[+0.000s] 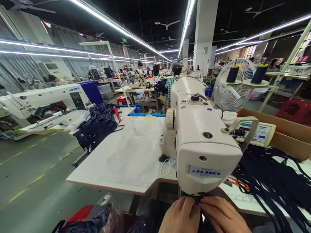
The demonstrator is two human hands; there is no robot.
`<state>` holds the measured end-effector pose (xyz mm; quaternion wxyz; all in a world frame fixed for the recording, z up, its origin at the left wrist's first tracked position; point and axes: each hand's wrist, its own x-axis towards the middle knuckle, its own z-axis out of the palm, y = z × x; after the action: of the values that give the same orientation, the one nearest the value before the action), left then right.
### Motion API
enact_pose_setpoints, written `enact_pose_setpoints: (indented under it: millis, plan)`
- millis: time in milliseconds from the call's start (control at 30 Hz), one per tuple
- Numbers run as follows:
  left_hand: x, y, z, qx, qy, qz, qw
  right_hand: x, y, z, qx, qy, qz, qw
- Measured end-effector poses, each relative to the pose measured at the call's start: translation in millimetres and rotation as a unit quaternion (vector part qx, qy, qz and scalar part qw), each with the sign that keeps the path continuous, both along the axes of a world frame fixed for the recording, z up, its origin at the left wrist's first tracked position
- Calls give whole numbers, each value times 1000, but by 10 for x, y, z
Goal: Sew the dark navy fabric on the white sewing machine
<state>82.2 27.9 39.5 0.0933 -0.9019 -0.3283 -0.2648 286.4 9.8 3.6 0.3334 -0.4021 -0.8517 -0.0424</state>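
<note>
- The left hand (181, 216) and right hand (224, 213) are held side by side, fingertips nearly meeting just below the front end of the sewing machine (205, 154).
- The fingers are bent; whether anything is pinched cannot be told.
- Dark cloth (209, 231) is seen between the hands, its long axis hidden.
- The sewing machine is pointed lengthwise away from the fingertips, neither hand clearly nearer.

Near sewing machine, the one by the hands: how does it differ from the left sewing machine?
The near sewing machine points its front end toward the camera; the left sewing machine stands broadside. The near one has the left hand and right hand at its front end; no hand shows at the left one. Both are largely white and marked JUKI.
</note>
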Motion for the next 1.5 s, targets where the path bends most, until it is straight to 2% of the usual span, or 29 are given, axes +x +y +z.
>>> enact_pose_setpoints:
  millis: [67, 333, 467, 633, 967, 1133, 1367, 1433, 1500]
  plan:
    - [9, -9, 14, -7, 13, 6, 1000, -5, -9, 8, -11, 12, 4, 1000]
    - [88, -28, 38, 62, 29, 16, 998, -37, -18, 26, 1, 38, 13, 999]
    - [77, -20, 59, 46, 36, 10, 998, -47, -28, 47, 11, 28, 2, 1000]
    - [50, -4, 29, 60, -12, 16, 998, -39, -16, 37, -1, 24, 4, 1000]
    - [42, -67, 85, 19, 70, 18, 997, -70, -56, 73, -41, 49, 13, 998]
    - [75, -86, 73, 76, 92, 14, 993, -33, -59, 38, -66, 30, 6, 997]
    - [117, -39, 46, 162, 25, -1, 987, -36, -45, 16, -24, 23, 8, 999]
    - [94, -32, 80, 158, 21, -7, 987, -44, -47, 26, -8, 22, 0, 1000]
    - [45, -28, 105, 123, 24, -9, 992, -45, -48, 37, -3, 16, -2, 1000]
